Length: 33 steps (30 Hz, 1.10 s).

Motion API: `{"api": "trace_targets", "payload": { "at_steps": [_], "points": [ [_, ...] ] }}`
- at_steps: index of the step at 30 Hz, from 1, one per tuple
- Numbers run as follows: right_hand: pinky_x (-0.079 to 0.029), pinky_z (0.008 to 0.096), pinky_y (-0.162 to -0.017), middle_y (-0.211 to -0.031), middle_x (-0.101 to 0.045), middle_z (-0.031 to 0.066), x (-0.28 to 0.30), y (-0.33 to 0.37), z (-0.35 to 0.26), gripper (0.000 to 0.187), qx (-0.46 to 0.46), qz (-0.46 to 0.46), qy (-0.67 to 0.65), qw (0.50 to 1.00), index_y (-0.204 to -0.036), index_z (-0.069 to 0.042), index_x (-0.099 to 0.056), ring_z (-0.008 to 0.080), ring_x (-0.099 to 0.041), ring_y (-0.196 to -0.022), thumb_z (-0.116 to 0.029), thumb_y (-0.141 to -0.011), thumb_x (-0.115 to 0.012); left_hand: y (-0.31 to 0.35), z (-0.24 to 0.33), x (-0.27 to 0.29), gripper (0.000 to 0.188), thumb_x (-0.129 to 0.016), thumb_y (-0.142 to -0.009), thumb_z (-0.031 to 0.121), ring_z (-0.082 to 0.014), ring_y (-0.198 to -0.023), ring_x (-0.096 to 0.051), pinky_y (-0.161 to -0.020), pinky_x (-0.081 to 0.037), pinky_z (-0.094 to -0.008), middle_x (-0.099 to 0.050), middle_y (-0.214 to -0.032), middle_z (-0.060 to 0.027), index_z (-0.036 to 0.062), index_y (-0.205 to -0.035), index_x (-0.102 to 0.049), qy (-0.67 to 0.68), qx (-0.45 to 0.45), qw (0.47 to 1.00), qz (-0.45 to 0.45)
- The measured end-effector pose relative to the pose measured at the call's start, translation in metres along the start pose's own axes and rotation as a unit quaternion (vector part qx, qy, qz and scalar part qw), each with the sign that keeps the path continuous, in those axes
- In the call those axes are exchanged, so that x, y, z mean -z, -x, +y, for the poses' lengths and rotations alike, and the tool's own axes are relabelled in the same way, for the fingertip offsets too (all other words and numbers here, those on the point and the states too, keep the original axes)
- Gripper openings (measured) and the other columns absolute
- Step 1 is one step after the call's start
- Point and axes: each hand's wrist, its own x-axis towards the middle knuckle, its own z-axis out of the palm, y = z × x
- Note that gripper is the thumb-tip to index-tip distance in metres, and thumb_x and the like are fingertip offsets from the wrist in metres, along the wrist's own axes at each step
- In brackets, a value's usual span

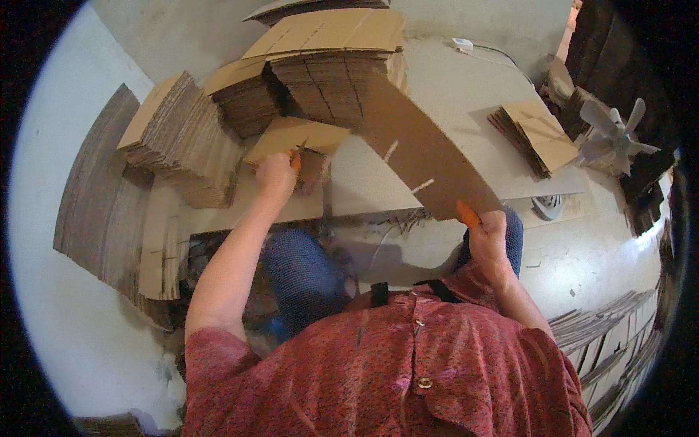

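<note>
The right grip is closed on the near corner of a long slotted cardboard strip; an orange covering shows at the fingers. The strip slants above the bench, its far end beside a large stack of cardboard sheets. Whether the two touch I cannot tell from where I stand.

The left grip is at the near edge of a low cardboard pile, orange also showing at its fingers. I cannot tell whether it is closed on a piece.

Further left stands a tall cardboard stack, with large brown sheets leaning against the wall. On the right side of the bench lies a small, uneven cardboard pile, near a white-bladed fan. A white device with a cable sits toward the back. Bundled cardboard pieces occupy the lower right. The worker wears a red patterned shirt.
</note>
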Motion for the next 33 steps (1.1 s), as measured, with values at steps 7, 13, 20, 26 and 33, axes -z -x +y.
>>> {"api": "trace_targets", "payload": {
  "at_steps": [7, 13, 20, 26, 33],
  "points": [
    [-0.043, 0.0284, -0.066, -0.085, -0.064, 0.0068, -0.002, -0.012, -0.029, 0.012, 0.031, 0.058, -0.151, 0.986, -0.094, -0.001, -0.062, 0.0186, -0.056, -0.074, -0.002, -0.083, -0.060, 0.038, 0.091, 0.032, 0.025, -0.057, -0.082, 0.023, -0.0388, -0.071, -0.059, -0.062, -0.046, -0.0451, -0.060, -0.073, -0.0237, -0.0013, -0.077, -0.061, 0.093, -0.196, 0.974, -0.064],
    [-0.049, 0.0260, -0.066, -0.096, -0.060, 0.0036, 0.023, -0.027, -0.044, 0.016, 0.169, 0.056, -0.010, 0.984, -0.102, 0.000, -0.059, 0.0123, -0.056, -0.079, -0.004, -0.086, -0.058, 0.051, 0.135, 0.038, 0.021, -0.056, -0.085, 0.015, -0.0162, -0.061, -0.054, -0.057, -0.043, -0.0361, -0.060, -0.067, -0.0140, -0.0043, -0.084, -0.061, 0.089, -0.194, 0.957, -0.194],
    [-0.052, 0.0274, -0.062, -0.092, -0.060, 0.0051, 0.036, -0.030, -0.037, 0.017, 0.069, 0.029, -0.074, 0.994, -0.101, 0.000, -0.059, 0.0129, -0.058, -0.076, -0.003, -0.085, -0.059, 0.058, 0.164, 0.037, 0.024, -0.052, -0.082, 0.020, -0.0384, -0.064, -0.057, -0.057, -0.044, -0.0453, -0.058, -0.072, -0.0236, -0.0020, -0.076, -0.060, 0.224, -0.187, 0.931, -0.221],
    [-0.037, 0.0324, -0.047, -0.056, -0.055, 0.0108, 0.042, -0.027, -0.026, 0.021, -0.023, 0.069, -0.032, 0.997, -0.065, 0.002, -0.059, 0.0214, -0.051, -0.049, -0.011, -0.079, -0.067, 0.066, 0.171, 0.028, 0.017, -0.051, -0.081, 0.019, -0.0370, -0.070, -0.059, -0.061, -0.046, -0.0491, -0.061, -0.074, -0.0191, 0.0048, -0.080, -0.060, 0.071, -0.314, 0.937, -0.138],
    [-0.038, 0.0315, -0.049, -0.063, -0.055, 0.0114, 0.042, -0.027, -0.020, 0.015, 0.012, 0.025, 0.029, 0.999, -0.073, 0.002, -0.057, 0.0170, -0.047, -0.053, -0.008, -0.082, -0.062, 0.065, 0.167, 0.018, 0.022, -0.051, -0.085, 0.019, -0.0378, -0.069, -0.059, -0.063, -0.046, -0.0447, -0.061, -0.077, -0.0209, -0.0005, -0.087, -0.061, 0.136, -0.284, 0.926, -0.207]
  ]
}}
